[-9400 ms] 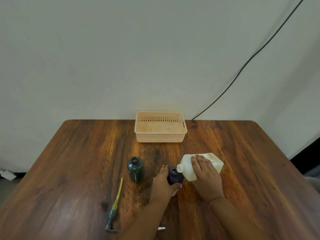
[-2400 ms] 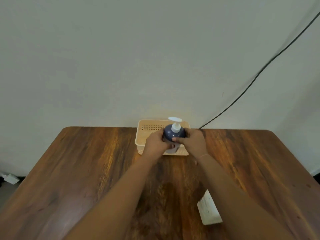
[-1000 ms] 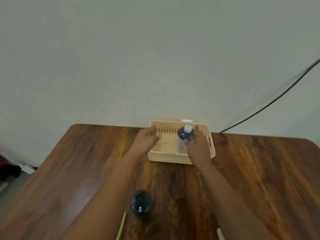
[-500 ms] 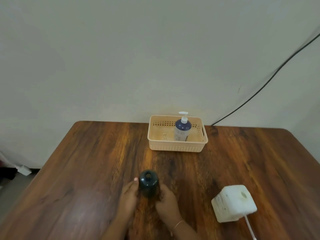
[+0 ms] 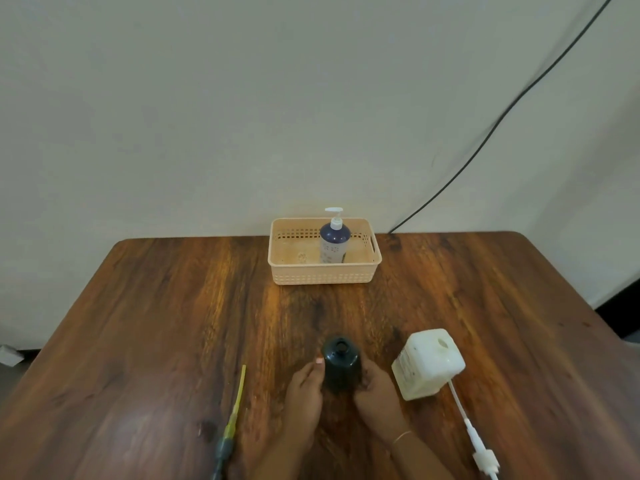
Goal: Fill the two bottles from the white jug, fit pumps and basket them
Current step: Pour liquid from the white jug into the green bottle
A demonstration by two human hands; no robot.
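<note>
Both hands [image 5: 341, 386] around open dark bottle [image 5: 340, 362], grip seemingly light

A dark green round plastic bottle [image 5: 340, 363] stands upright near the front of the desk, its neck open and uncapped. A white square plastic jug [image 5: 428, 362] stands just to its right, cap off, opening visible on top. A blue round bottle with a white pump [image 5: 333, 240] is seated upright inside the beige perforated plastic basket [image 5: 323, 276] at the far edge. A dark pump with a yellow tube [image 5: 232, 420] lies flat to the left; a white pump with a white tube [image 5: 472, 433] lies flat to the right.
</note>
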